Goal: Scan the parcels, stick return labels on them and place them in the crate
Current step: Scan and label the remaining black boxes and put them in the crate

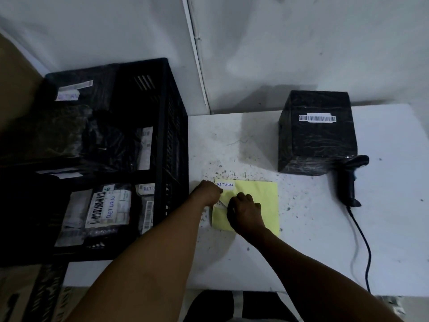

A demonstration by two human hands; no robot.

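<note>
Parcels, labels, crate
Black wrapped parcel upright on table, barcode on top; RETURN label on yellow sheet; black crate holds labelled parcels.

Table: white, speckled top, dark flecks scattered near its middle.
Wall: pale grey plaster behind, with a white vertical strip.

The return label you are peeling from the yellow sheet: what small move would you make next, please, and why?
Probably finish lifting the label free with the right hand while the left hand holds the yellow sheet down; the black parcel shows a barcode only.
</note>
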